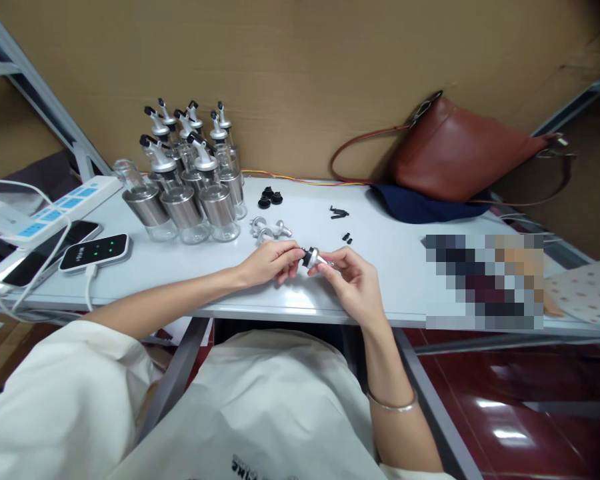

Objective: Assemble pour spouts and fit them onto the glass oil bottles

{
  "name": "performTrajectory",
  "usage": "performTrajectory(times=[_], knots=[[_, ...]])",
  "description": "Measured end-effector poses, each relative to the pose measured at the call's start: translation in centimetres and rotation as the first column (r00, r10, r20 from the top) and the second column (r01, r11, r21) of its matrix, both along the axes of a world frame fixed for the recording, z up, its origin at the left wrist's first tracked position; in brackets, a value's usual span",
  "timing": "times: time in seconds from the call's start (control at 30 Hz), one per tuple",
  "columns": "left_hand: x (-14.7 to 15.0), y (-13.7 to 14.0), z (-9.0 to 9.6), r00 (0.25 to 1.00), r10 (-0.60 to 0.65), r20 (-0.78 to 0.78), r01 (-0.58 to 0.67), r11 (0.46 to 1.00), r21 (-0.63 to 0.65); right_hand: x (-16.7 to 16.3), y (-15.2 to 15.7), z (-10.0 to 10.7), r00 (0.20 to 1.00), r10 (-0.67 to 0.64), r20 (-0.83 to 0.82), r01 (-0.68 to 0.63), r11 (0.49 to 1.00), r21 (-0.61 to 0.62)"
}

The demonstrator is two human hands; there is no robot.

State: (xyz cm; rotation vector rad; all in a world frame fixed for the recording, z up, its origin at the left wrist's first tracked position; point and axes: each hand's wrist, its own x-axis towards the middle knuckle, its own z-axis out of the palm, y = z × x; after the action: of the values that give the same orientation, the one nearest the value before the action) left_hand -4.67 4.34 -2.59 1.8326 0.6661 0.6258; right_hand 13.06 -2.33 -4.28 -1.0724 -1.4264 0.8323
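Pourer spout (312, 257), silver with a black ribbed stopper end, is held just above the front part of the white table (400, 293), between the person's 2 hands. Its long axis runs crosswise and nearly level, the black end pointing left and slightly away from the body, the narrow silver end pointing right and slightly back toward it. The left hand (270, 263) pinches the black end between thumb and forefinger, its other fingers curled below; its forearm comes in low from the left, the wrist fairly straight. The right hand (353, 277) grips the silver part with thumb and fingertips, palm turned inward, its forearm rising steeply from the lower right with a bracelet (394, 407) around it. Just beyond the left hand lie loose silver caps (283, 229), with black stoppers (269, 198) farther back. Beyond the right hand are small black pieces (347, 238) and thin black strips (339, 213). Glass bottles (186, 207) with steel bands stand grouped at the left, most topped by similar spouts.
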Motion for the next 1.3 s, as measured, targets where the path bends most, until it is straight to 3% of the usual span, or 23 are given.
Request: performTrajectory(times=[0.27,0.4,0.5,0.6,0.73,0.83,1.0,1.3], knots=[[0.03,-0.41,-0.02,0.997,-0.074,0.028,0.073,0.997,0.039,-0.02,-0.05,0.67,0.999,0.0,0.04,-0.001,1.0,0.015],[0.07,-0.38,0.27,0.986,-0.057,0.159,0.053,0.998,0.026,0.16,0.51,0.46,0.981,-0.136,0.139,0.12,0.986,0.117],[0.07,-0.33,0.5,0.983,-0.066,0.169,0.055,0.996,0.065,0.24,0.71,0.34,0.959,-0.22,0.178,0.192,0.968,0.162],[0.2,-0.37,0.45,0.981,-0.067,0.184,0.063,0.998,0.026,0.24,0.51,0.38,0.973,-0.182,0.141,0.176,0.983,0.054],[0.46,-0.38,0.07,0.98,-0.032,0.194,0.047,0.996,-0.073,0.13,0.15,0.4,0.997,-0.052,0.052,0.056,0.994,-0.092],[0.52,-0.25,-0.12,0.978,0.014,0.208,0.016,0.99,-0.141,0.03,0.16,0.3,1.0,0.02,0.014,-0.019,0.995,-0.093],[0.47,-0.17,-0.02,0.967,0.028,0.253,0.041,0.964,-0.262,0.01,0.29,0.13,0.998,-0.05,-0.047,0.047,0.997,-0.063],[0.44,-0.22,-0.19,0.968,0.034,0.247,0.051,0.942,-0.332,0.04,0.2,0.21,1.0,-0.016,-0.003,0.016,0.998,-0.056]])
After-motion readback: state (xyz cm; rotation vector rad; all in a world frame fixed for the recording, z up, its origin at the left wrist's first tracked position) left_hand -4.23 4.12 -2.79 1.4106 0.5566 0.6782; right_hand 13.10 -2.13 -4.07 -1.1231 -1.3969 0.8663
